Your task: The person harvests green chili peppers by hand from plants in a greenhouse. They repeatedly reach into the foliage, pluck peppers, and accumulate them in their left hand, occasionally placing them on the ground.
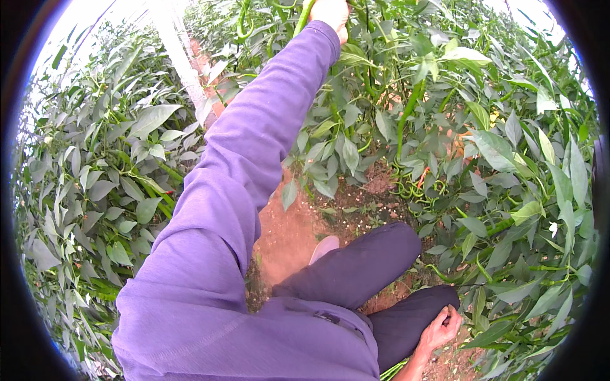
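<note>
My left arm reaches far forward into the chili pepper plants [350, 152]. At the top edge, my left hand [331, 16] is overexposed and partly hidden by its cuff; a long green chili pepper [304, 18] lies against its left side, and its fingers cannot be made out. My right hand [441, 327] rests by my right knee with its fingers curled in and nothing visible in them. Slim green chili peppers [393, 370] show beside my right forearm at the bottom edge. A long green chili pepper [407, 121] hangs among leaves right of my left hand.
Dense pepper plants [95, 190] line the left side, and more [519, 228] crowd close on the right. Several curled green peppers [405, 188] and a red one [422, 177] are low in the foliage ahead. Reddish soil [290, 228] runs between the rows. A pale post [178, 52] slants at upper left.
</note>
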{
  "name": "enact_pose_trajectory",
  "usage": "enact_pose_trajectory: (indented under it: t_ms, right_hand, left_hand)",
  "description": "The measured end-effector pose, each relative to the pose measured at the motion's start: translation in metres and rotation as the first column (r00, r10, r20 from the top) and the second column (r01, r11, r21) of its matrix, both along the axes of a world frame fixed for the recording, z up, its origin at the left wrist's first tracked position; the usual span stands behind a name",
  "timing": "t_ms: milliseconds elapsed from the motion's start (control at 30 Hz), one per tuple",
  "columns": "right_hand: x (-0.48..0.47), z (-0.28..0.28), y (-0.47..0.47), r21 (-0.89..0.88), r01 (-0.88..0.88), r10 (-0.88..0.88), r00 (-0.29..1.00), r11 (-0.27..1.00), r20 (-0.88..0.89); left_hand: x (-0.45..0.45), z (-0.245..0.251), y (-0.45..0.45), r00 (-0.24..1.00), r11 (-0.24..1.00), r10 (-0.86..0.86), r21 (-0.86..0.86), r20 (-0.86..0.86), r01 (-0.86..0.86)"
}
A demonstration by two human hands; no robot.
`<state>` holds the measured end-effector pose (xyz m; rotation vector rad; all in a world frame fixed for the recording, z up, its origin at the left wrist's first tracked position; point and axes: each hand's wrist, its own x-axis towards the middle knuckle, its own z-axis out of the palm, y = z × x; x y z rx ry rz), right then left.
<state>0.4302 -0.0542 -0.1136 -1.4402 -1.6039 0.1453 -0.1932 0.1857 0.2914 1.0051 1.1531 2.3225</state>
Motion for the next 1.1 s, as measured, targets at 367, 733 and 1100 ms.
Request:
enact_pose_trajectory:
  t_ms: [367, 733, 1100]
  right_hand:
    - [-0.012, 0.008, -0.003, -0.042, -0.004, 0.005, 1.0, 0.999, 0.006]
    - [-0.009, 0.009, 0.002, -0.064, 0.002, 0.0, 1.0, 0.998, 0.029]
    - [-0.02, 0.009, 0.013, -0.085, -0.007, 0.01, 0.999, 0.996, 0.031]
  left_hand:
    - [0.055, 0.033, -0.054, 0.962, 0.914, 0.27, 0.305, 0.029, -0.266]
    - [0.025, 0.053, -0.102, 0.957, 0.768, 0.274, 0.578, 0.092, -0.275]
    - [0.035, 0.069, -0.277, 0.976, 0.766, -0.043, 0.62, -0.213, 0.169]
